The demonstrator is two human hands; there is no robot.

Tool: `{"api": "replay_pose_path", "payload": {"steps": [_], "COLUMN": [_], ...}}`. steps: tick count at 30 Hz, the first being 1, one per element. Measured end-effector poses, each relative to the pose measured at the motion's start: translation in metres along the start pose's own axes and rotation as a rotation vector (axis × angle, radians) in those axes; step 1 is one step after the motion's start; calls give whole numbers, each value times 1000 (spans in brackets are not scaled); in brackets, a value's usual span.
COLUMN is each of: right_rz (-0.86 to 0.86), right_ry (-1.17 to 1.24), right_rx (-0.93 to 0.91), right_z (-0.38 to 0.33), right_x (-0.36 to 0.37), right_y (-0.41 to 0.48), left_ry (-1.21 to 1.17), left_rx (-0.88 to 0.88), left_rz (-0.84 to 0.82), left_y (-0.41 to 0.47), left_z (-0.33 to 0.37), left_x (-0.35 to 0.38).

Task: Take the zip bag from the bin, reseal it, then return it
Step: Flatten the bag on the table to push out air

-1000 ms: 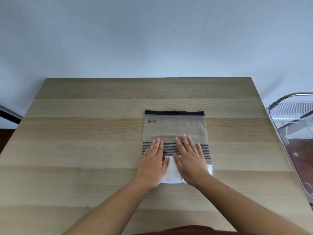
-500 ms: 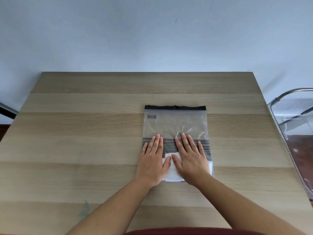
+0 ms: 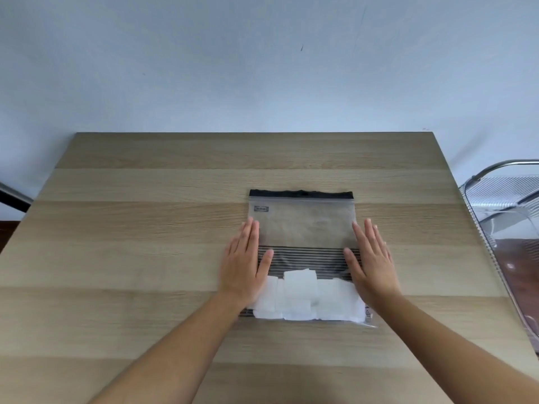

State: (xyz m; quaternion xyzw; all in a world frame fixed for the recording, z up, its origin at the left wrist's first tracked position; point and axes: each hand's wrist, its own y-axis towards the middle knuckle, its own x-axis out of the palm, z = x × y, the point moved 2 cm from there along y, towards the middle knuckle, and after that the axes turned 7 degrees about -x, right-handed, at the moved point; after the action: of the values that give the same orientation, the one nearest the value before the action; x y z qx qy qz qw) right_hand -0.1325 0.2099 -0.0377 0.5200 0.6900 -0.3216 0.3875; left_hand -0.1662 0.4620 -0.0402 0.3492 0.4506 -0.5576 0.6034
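Head camera looks down on the wooden table (image 3: 145,243), and the zip bag (image 3: 302,228) lies flat in the middle of it, black zip strip (image 3: 300,194) on the far edge, white folded pieces (image 3: 303,298) bunched inside at the near end. Left hand (image 3: 243,266) rests flat and open on the bag's left edge, fingers together, gripping nothing. Right hand (image 3: 370,263) mirrors it on the right edge, palm down, fingers straight, holding nothing either. This reads as the smoothing part of the resealing step: bag out, pressed flat, air being worked away from the contents. Whether the strip is already closed, I cannot tell from here; its top line looks slightly wavy. The next move probably calls for fingertips up at that black strip, pinching from one corner and running across. The clear bin (image 3: 507,228) waits off the table's right side for the return.
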Motion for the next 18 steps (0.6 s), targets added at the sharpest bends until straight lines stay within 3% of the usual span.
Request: {"api": "replay_pose_path", "payload": {"steps": [3, 7, 18], "right_rz": [19, -104, -166], "right_ry": [-58, -171, -325], "right_rx": [-35, -135, -148], "right_z": [-31, -62, -51], "right_x": [6, 38, 60], "right_y": [31, 57, 62], "left_ry": [0, 51, 172], "left_rx": [17, -21, -3], "left_rz": [54, -37, -15], "left_y": [33, 55, 52], "left_z": [20, 32, 23], "left_x": [-3, 17, 34]}}
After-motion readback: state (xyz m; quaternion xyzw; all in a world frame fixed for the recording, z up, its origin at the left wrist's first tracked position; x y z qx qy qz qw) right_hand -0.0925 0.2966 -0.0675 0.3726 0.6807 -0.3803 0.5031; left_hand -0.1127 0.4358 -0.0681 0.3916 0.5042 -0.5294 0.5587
